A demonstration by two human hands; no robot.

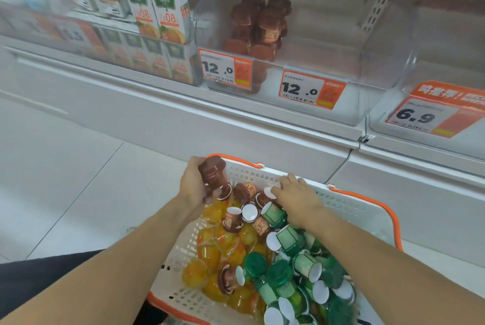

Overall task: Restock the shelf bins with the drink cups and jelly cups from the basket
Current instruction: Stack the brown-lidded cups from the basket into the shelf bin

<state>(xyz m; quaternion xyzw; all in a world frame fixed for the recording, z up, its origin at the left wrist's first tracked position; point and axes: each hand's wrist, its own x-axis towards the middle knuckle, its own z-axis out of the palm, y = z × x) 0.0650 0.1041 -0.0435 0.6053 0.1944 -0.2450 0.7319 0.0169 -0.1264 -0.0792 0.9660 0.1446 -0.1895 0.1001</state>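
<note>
at the basket's near end lie green cups, tumbled on their sides along its right side, with yellow jelly cups heaped along the left and one brown cup lying among them. further in, toward the far edge, more brown cups lie mixed together. the left hand is at the basket's far left corner, fingers curled round brown cups held just above the pile. the right hand reaches in near the far edge, palm down, fingertips on a brown cup; whether it grips that cup cannot be told. the two hands are apart, with loose cups between them. beyond the basket, on the shelf, a clear bin holds stacked brown cups in its left part, with two 12.0 price tags on its front. left of it stand juice cartons. right of it a second bin carries a 6.9 tag.
</note>
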